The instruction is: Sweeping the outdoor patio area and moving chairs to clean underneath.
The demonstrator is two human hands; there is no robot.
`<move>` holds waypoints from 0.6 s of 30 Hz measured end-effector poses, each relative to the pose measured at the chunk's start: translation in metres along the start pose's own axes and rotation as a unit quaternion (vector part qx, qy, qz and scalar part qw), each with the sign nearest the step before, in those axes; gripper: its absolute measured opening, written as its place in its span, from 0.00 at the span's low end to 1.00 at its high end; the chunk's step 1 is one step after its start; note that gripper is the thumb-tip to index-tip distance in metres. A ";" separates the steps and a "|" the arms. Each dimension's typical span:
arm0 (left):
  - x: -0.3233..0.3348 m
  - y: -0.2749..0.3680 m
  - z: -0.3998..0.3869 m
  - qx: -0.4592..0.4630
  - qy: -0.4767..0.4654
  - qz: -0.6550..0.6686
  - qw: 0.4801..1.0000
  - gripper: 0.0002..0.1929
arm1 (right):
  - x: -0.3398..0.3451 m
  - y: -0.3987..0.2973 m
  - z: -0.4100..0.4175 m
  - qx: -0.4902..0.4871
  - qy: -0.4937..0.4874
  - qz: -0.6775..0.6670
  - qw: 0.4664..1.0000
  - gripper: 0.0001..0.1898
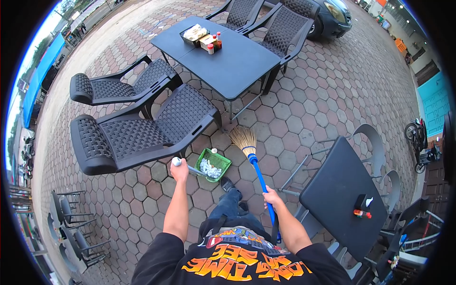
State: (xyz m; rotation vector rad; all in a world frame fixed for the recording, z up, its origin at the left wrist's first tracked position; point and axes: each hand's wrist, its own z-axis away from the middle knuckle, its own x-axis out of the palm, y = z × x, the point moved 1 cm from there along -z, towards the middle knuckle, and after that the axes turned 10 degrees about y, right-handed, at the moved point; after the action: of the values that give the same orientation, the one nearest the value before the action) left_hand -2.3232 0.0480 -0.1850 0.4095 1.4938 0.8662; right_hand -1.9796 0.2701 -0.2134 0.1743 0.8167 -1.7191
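My left hand point(180, 171) grips the pale handle of a green long-handled dustpan point(222, 162). Crumpled white litter point(210, 169) lies inside the pan, and a small whitish piece point(214, 150) sits by its rim. In my right hand point(271, 198) is the blue shaft of a broom point(259, 172). The broom's straw bristles point(243, 138) point away from me, by a leg of the dark folding table point(228, 67); whether they touch the ground I cannot tell. My shoe point(227, 184) stands just behind the dustpan.
Black woven-pattern plastic armchairs point(139, 133) stand at left, close to the dustpan. On the far table are a basket point(192, 35) and sauce bottles point(218, 40). A second dark table point(342, 192) with grey chairs point(374, 146) is at right. A car point(329, 17) is parked beyond, on hexagonal pavers point(285, 110).
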 end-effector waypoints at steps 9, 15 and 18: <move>-0.019 -0.025 0.033 0.036 -0.042 0.024 0.998 0.13 | 0.020 0.034 0.049 0.032 0.044 0.023 0.998 0.32; -0.032 -0.060 0.029 0.037 -0.065 0.043 0.996 0.13 | 0.033 0.075 0.128 -0.034 -0.016 0.086 0.996 0.30; -0.042 -0.054 0.040 0.027 -0.088 0.028 0.995 0.13 | 0.029 0.099 0.190 -0.028 0.029 0.066 0.997 0.28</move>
State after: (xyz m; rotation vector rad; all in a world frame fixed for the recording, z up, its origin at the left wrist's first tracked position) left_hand -2.2658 -0.0061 -0.1920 0.5555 1.3503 0.8127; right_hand -1.8445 0.1246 -0.1286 0.2367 0.8762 -1.5719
